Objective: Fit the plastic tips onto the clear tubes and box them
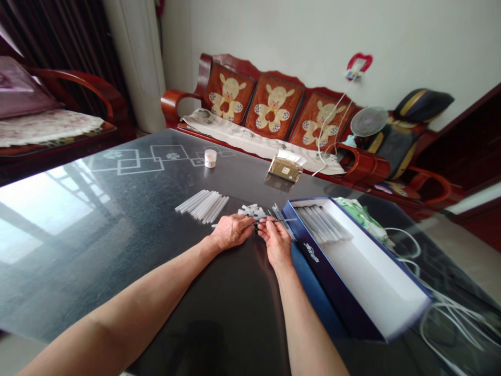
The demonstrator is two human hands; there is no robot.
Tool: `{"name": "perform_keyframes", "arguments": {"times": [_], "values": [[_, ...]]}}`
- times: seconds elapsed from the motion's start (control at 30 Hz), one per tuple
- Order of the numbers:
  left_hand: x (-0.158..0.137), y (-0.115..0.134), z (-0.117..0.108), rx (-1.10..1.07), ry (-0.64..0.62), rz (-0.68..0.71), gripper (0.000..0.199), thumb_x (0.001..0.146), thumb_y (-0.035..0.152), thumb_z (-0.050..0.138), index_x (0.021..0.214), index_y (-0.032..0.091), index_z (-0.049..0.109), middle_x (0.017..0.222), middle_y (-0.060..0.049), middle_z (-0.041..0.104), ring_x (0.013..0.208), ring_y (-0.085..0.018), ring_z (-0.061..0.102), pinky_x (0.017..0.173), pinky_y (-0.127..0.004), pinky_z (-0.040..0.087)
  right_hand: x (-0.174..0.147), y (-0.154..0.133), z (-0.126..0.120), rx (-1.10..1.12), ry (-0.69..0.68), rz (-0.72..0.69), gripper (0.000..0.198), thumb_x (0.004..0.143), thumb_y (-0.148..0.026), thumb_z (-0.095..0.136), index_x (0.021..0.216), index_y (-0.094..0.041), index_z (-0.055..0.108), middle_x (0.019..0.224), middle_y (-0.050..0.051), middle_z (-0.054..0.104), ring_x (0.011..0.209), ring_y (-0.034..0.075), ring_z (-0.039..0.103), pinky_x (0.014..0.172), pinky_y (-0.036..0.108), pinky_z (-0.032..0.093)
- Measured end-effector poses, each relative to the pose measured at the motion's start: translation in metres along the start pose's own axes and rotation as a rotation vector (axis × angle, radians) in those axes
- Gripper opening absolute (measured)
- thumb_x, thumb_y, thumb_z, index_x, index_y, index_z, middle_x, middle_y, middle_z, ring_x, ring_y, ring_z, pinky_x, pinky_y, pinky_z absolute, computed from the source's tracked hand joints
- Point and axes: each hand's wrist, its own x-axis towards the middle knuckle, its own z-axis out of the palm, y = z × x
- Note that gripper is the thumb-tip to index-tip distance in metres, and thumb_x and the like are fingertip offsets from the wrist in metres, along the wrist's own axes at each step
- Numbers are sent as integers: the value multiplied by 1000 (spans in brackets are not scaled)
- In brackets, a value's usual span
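Observation:
My left hand (pixel 234 232) is closed, and the pale end of a pen barrel (pixel 214 226) pokes out on its left side. Close beside it, my right hand (pixel 276 241) pinches a slim pen refill (pixel 289 220) that points to the right. A dark part runs between the two hands; their fingers hide how the pieces meet. Just beyond the hands lies a small heap of short white and black pen parts (pixel 250 210). Several translucent barrels (pixel 203 204) lie in a row to the left. More thin refills (pixel 278 213) rest against the box near my right hand.
A long blue box (pixel 391 292) with a white inside stands at the right, with several finished-looking pens (pixel 323 224) in its far end. A green packet (pixel 364 219) and white cables (pixel 450 308) lie beyond it. Farther back are a round tub (pixel 210 158) and a tissue pack (pixel 285 168).

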Motion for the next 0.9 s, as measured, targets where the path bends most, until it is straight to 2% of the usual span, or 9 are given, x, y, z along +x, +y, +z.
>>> {"name": "perform_keyframes", "arguments": {"times": [0.33,0.47,0.67,0.8,0.9], "values": [[-1,1,-1,-32,3,7,26,92,32,46,106,21,65,86,-3,69,81,-15,66,70,-22,49,-1,-1,0,10,2,-6,26,67,-32,78,86,-20,64,84,1,72,70,11,67,62,22,55],[1,1,0,-30,-5,19,26,93,33,45,103,21,66,83,-3,68,78,-14,65,67,-21,48,0,1,0,-60,-67,-4,20,69,-32,76,83,-20,68,89,0,71,73,11,65,64,22,54],[1,0,-1,-59,4,51,29,95,35,43,106,21,65,83,-3,67,80,-14,65,70,-22,48,-1,6,-2,-210,-85,-78,19,71,-34,74,84,-21,73,108,2,69,89,15,63,68,24,53],[1,1,-4,-49,-1,64,34,97,39,39,106,21,66,77,-3,65,73,-13,63,65,-21,46,-5,2,1,-312,-128,-119,19,73,-35,72,86,-21,74,106,3,69,88,16,64,70,26,52],[1,2,-4,1,5,20,32,96,36,40,101,22,68,74,-2,64,70,-13,63,62,-21,44,-5,-1,2,-276,-141,-82,24,74,-36,71,93,-22,72,105,3,70,87,16,64,65,24,52]]}}
